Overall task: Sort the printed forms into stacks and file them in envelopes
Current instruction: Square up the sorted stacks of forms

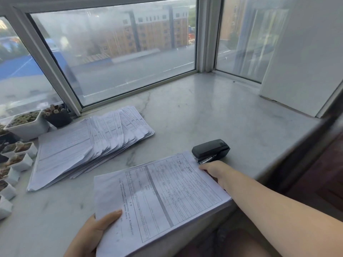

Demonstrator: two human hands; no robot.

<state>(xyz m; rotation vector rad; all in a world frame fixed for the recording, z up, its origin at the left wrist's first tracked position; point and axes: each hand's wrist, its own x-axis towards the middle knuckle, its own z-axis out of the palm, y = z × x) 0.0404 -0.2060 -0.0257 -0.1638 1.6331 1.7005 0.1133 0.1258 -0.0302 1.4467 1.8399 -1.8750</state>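
Note:
A stack of printed forms (157,197) lies at the front edge of the marble sill, tilted. My left hand (96,230) grips its near left corner, thumb on top of the top sheet. My right hand (213,172) holds the far right corner of the same stack, fingers curled at its edge. A larger fanned-out pile of forms (89,143) lies to the left, near the window. A black stapler (210,150) sits just beyond my right hand, not touched.
Small white pots with succulents (24,123) and a black pot (57,115) line the left edge of the marble sill (204,112). Window glass stands behind. A white panel (297,71) stands at the right.

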